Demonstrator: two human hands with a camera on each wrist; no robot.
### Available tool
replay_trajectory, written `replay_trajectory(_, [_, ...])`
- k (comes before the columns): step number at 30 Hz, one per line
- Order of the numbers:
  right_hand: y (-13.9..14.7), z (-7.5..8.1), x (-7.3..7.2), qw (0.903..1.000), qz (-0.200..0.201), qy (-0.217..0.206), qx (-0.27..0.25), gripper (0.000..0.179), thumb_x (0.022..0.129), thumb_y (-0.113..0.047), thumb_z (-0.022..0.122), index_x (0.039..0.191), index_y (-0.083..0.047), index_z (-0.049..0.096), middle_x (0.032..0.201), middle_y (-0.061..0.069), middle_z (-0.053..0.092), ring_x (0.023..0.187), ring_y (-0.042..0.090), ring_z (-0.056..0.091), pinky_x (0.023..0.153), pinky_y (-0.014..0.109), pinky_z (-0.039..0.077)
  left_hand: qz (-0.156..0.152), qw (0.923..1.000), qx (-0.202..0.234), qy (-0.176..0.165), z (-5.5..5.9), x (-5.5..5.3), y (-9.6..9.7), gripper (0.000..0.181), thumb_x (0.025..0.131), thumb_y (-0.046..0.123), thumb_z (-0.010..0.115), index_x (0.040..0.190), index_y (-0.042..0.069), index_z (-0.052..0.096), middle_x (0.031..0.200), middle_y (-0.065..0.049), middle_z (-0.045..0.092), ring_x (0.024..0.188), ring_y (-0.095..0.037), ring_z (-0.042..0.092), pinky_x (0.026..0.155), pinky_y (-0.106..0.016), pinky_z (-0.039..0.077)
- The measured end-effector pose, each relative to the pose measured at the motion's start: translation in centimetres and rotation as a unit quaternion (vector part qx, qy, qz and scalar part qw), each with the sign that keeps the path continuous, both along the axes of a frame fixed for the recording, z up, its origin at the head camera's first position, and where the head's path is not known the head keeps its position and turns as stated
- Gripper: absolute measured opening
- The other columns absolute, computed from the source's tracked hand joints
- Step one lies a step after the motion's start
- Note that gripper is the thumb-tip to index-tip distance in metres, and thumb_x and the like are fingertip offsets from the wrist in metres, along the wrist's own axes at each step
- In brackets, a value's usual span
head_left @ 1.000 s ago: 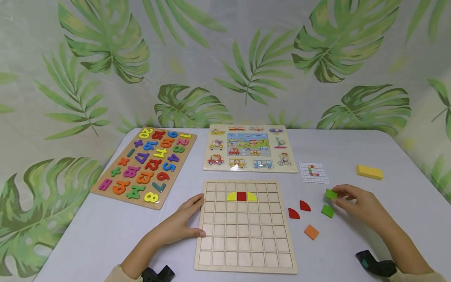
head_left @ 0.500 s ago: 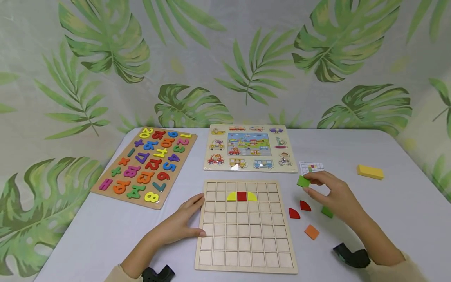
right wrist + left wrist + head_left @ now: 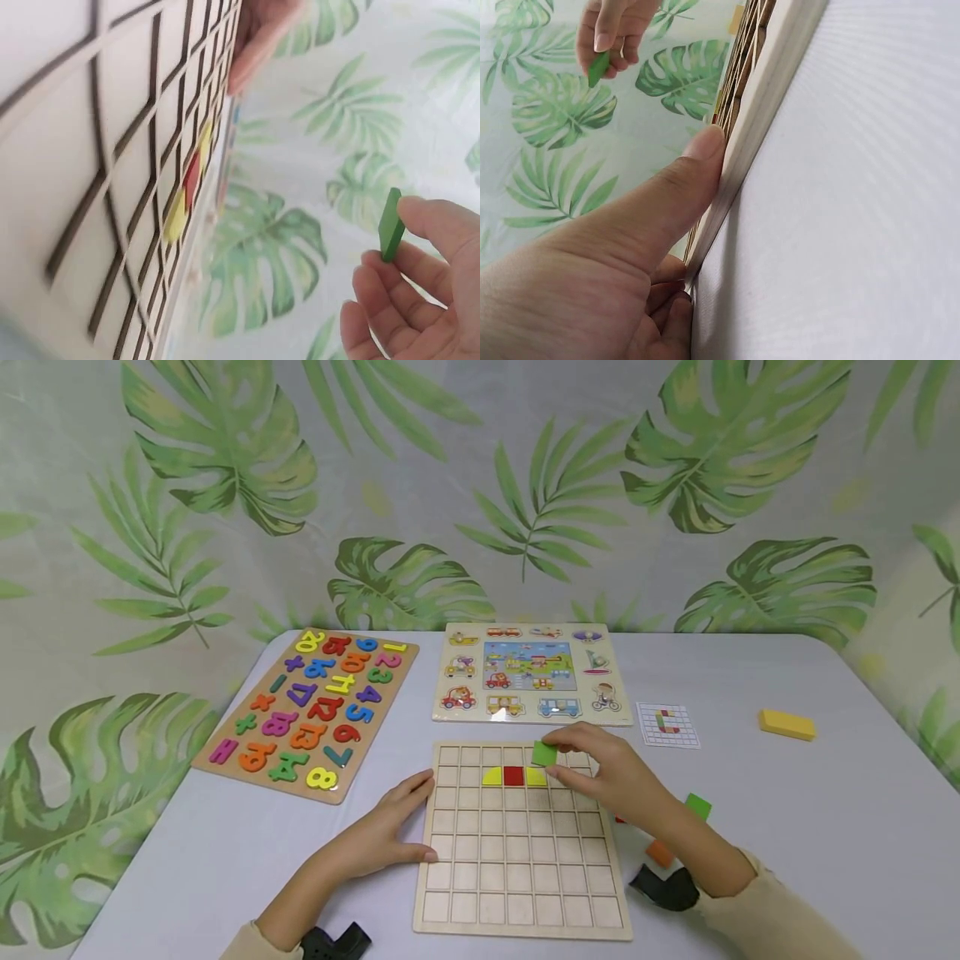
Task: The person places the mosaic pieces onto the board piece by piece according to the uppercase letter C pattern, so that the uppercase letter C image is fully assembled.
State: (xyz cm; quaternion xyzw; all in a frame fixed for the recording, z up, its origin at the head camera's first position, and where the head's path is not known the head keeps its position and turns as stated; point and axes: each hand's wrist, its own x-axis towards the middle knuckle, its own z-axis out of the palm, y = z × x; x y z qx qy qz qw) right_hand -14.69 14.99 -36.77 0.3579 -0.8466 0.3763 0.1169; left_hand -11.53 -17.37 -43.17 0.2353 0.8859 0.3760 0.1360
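My right hand (image 3: 611,768) pinches a green square tile (image 3: 544,753) between thumb and fingertips, above the upper part of the wooden grid board (image 3: 491,910). The right wrist view shows the green tile (image 3: 391,225) edge-on, raised off the board. In the board's second row lie a red square (image 3: 513,776) and two yellow quarter-round pieces (image 3: 492,777), one on either side of it. My left hand (image 3: 382,831) rests against the board's left edge, thumb and fingers spread; its thumb (image 3: 682,176) touches the rim in the left wrist view.
Right of the board lie another green square (image 3: 698,806) and an orange square (image 3: 660,853), partly behind my right arm. A pattern card (image 3: 668,726) and yellow block (image 3: 787,725) sit farther back. A number board (image 3: 305,718) and vehicle puzzle (image 3: 531,674) lie behind.
My right hand has carried the green tile leftward from the table's right side, past the pattern card, to above the grid board. The left hand has stayed at the board's edge.
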Motion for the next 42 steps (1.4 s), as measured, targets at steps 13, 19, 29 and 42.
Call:
replay_trajectory(13, [-4.2,-3.4,-0.9,0.9873,0.046,-0.144,0.05,0.026,0.082,-0.015,0.067,0.107,-0.012,0.062,0.095,-0.008,0.054,0.084,0.015,0.051,0.073,0.027,0.046,-0.004,1.0,0.0,0.003,0.1,0.0,0.0,0.095,0.07,0.043,0.072,0.143,0.007,0.023,0.149,-0.002,0.012,0.133,-0.021,0.009,0.104,-0.043,0.018])
replay_trajectory(19, [-4.4,-4.6,-1.3,0.982,0.058,-0.148,0.102,0.025,0.082,-0.019,0.067,0.105,-0.012,0.063,0.096,-0.008,0.053,0.083,0.009,0.049,0.072,0.023,0.044,-0.005,1.0,0.001,0.002,0.1,0.0,-0.1,0.095,0.07,0.043,0.072,0.143,0.007,0.022,0.149,-0.002,0.012,0.133,-0.021,0.008,0.104,-0.043,0.018])
replay_trajectory(29, [-5.0,-5.0,-1.4,0.9804,0.049,-0.129,0.14,0.026,0.082,-0.021,0.067,0.106,-0.012,0.062,0.092,-0.009,0.052,0.081,0.007,0.047,0.071,0.021,0.042,-0.004,1.0,-0.001,-0.002,0.1,0.0,-0.1,0.095,0.07,0.045,0.071,0.143,0.007,0.022,0.149,-0.001,0.011,0.133,-0.021,0.008,0.104,-0.043,0.018])
replay_trajectory(42, [-5.3,-4.7,-1.3,0.9812,0.044,-0.124,0.142,0.02,0.081,-0.019,0.068,0.1,-0.013,0.065,0.088,-0.009,0.056,0.077,0.007,0.048,0.068,0.023,0.042,-0.003,1.0,-0.002,-0.001,0.0,0.0,0.0,0.096,0.07,0.046,0.071,0.143,0.008,0.022,0.149,-0.001,0.011,0.133,-0.022,0.009,0.103,-0.044,0.018])
